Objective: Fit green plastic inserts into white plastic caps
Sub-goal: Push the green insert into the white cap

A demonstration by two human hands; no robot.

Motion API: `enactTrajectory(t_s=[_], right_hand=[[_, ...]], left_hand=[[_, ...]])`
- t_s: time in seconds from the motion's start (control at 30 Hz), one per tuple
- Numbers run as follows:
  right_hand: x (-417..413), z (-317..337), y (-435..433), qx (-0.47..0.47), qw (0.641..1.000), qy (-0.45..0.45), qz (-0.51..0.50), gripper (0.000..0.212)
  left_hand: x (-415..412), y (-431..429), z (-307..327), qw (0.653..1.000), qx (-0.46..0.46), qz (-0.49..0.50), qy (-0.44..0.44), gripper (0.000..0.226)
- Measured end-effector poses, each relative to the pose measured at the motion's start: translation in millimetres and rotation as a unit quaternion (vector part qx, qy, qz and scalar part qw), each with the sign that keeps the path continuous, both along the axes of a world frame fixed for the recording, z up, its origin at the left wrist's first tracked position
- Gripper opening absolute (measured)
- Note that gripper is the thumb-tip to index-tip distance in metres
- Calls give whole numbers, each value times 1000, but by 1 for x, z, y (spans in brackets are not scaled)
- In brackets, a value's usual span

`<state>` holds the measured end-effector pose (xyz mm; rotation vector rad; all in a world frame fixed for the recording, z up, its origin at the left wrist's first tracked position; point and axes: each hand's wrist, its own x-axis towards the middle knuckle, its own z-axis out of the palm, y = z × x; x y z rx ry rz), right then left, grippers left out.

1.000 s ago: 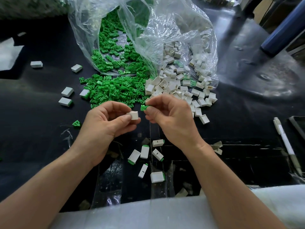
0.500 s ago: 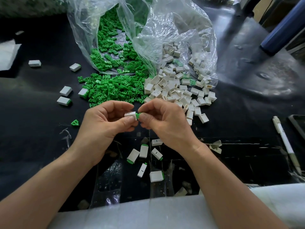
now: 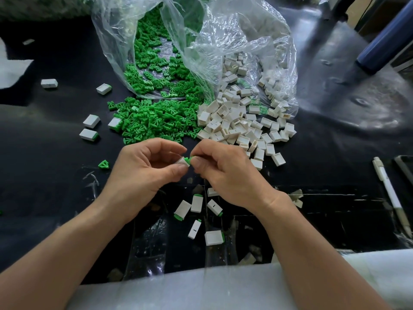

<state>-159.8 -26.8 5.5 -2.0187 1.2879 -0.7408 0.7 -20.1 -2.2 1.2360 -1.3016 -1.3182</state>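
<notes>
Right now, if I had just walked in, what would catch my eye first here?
The bright heap of green inserts spills from a clear plastic bag at the centre back, a pile of white caps just right of it. In front, the left hand pinches a white cap while the right hand holds a green insert against its end. Finished pieces lie nearer the person.

The left hand (image 3: 143, 173) covers most of the white cap (image 3: 181, 161), the right hand (image 3: 225, 175) much of the green insert (image 3: 188, 161).

black table (image 3: 335, 166) | clear plastic bags (image 3: 234, 41), far centre | white pen (image 3: 390, 193), right | blue cylinder (image 3: 388, 39), far right
</notes>
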Motion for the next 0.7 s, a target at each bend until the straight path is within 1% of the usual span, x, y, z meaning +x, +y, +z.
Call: enactTrajectory(t_s=[0.13,0.17,0.27,0.37,0.47,0.53,0.57,0.63,0.67,0.7], right_hand=[[0,4,1,-18,1000,23,13,9],[-1,5,1,-24,999,44,22,9],[-1,8,3,-45,988,131,65,9],[1,11,5,-72,970,212,92,10],[2,12,7,-95,959,243,106,3],[3,11,9,-108,952,259,119,5],[3,10,9,-113,952,259,122,5],[2,9,8,-104,964,220,110,4],[1,9,7,-81,976,180,96,7],[0,9,6,-48,989,121,71,10]], left_hand=[[1,1,4,1000,11,0,25,34],[2,1,4,1000,5,-4,10,37],[2,2,5,997,-23,-29,-68,50],[3,3,4,993,-36,-43,-105,59],[3,4,3,989,-48,-49,-132,63],[3,6,3,985,-57,-57,-151,65],[3,6,3,985,-59,-57,-152,65],[3,5,4,989,-53,-52,-132,66],[3,5,4,992,-47,-49,-111,64],[2,4,6,995,-38,-45,-82,61]])
